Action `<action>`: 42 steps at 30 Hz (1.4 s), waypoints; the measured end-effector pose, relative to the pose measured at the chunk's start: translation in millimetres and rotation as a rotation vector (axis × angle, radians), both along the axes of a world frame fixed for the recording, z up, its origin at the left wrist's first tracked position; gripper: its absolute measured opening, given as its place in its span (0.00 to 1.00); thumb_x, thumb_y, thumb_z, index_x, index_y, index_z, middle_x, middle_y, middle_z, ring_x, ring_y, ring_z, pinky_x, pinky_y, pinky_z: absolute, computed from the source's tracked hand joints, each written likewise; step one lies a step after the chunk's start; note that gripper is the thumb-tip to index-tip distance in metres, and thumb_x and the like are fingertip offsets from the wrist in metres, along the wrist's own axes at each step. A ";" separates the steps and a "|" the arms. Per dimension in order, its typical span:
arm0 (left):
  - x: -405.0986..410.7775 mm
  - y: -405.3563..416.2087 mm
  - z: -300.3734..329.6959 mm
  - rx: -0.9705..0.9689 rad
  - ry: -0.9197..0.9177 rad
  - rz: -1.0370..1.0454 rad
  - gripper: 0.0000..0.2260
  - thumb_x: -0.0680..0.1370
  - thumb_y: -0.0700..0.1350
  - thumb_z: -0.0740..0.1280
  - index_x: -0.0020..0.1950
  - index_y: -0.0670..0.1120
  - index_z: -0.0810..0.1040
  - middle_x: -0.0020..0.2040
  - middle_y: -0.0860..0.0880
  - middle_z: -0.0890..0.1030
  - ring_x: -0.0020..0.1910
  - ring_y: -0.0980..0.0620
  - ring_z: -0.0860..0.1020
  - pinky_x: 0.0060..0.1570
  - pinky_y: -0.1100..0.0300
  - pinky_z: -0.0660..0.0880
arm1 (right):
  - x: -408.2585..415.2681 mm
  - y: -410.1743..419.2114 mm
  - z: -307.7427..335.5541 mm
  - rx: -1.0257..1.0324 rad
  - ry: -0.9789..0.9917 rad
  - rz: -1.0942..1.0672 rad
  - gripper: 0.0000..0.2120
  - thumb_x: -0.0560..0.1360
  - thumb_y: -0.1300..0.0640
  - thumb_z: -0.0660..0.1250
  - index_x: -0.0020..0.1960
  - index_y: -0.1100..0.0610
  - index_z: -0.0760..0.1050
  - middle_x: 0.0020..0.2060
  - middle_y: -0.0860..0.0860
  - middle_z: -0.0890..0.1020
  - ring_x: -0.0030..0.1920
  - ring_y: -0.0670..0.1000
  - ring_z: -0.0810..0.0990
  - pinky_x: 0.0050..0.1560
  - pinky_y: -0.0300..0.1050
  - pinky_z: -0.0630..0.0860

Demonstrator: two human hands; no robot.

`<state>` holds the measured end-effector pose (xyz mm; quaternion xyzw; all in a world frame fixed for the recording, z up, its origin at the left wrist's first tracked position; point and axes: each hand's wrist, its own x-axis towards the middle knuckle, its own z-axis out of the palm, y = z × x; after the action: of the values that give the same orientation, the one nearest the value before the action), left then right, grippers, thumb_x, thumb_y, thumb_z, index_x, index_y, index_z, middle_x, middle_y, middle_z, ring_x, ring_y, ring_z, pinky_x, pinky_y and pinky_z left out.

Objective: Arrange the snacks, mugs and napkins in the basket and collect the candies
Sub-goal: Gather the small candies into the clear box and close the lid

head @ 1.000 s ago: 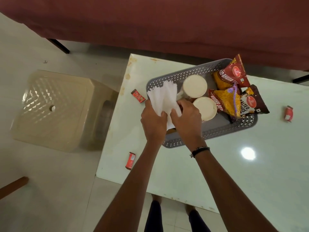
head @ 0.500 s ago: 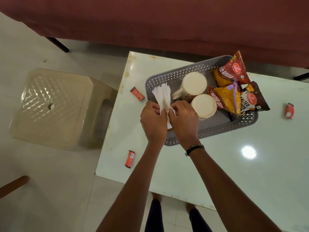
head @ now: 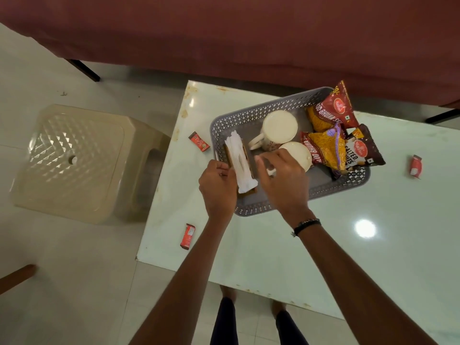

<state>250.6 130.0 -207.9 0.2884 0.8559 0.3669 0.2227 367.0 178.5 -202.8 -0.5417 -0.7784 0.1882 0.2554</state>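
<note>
Two bare forearms reach forward over a pale green glossy table (head: 249,232). The left hand (head: 219,188) has its fingers curled, apparently pinching the near side of a wooden napkin holder, though the grip itself is hidden. The right hand (head: 283,180), with a dark bracelet (head: 306,225) at its wrist, hovers with loosely spread fingers that hold nothing. Between the two hands stands the napkin holder (head: 242,161) packed with white napkins, inside the left end of a grey perforated basket (head: 249,118). Just beyond the right hand are two cream mugs (head: 280,127), and to their right three snack packets (head: 331,145) lean against the basket's far end. A red candy (head: 187,236) lies near the left forearm, another (head: 199,141) beyond the left hand beside the basket, and a third (head: 415,166) well to the right. Left of the table stands a beige plastic stool (head: 74,158).
</note>
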 end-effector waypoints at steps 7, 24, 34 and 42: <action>-16.2 -2.8 -0.3 0.004 -0.068 0.055 0.10 0.73 0.38 0.69 0.53 0.39 0.75 0.51 0.42 0.81 0.46 0.52 0.77 0.41 0.71 0.72 | 92.0 84.1 32.1 -0.085 0.034 -0.330 0.11 0.77 0.55 0.63 0.53 0.59 0.80 0.51 0.56 0.83 0.50 0.54 0.80 0.44 0.39 0.69; -19.1 28.1 -23.0 -0.122 -0.665 0.308 0.12 0.81 0.46 0.57 0.45 0.42 0.76 0.35 0.49 0.76 0.33 0.54 0.74 0.37 0.64 0.73 | 141.6 151.0 -9.4 -0.820 0.302 -0.521 0.10 0.76 0.55 0.64 0.46 0.59 0.81 0.46 0.60 0.83 0.42 0.58 0.82 0.50 0.51 0.79; -11.1 8.6 17.3 -0.173 -0.619 0.239 0.17 0.82 0.47 0.53 0.34 0.46 0.69 0.31 0.49 0.69 0.30 0.53 0.66 0.34 0.62 0.65 | 174.4 99.8 34.9 -0.903 0.476 -0.560 0.12 0.75 0.58 0.66 0.33 0.56 0.78 0.30 0.52 0.83 0.35 0.55 0.80 0.43 0.46 0.78; 33.1 -30.6 91.9 -0.198 -0.564 0.160 0.17 0.81 0.46 0.54 0.34 0.46 0.70 0.32 0.48 0.70 0.30 0.53 0.67 0.38 0.58 0.67 | 228.0 20.3 113.0 -0.939 0.610 -0.651 0.10 0.73 0.60 0.67 0.33 0.57 0.78 0.35 0.57 0.81 0.33 0.53 0.78 0.36 0.42 0.76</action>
<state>283.7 99.4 -116.0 0.0839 0.8119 0.3638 0.4488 595.0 198.8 -89.8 -0.7262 -0.3019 0.5671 0.2449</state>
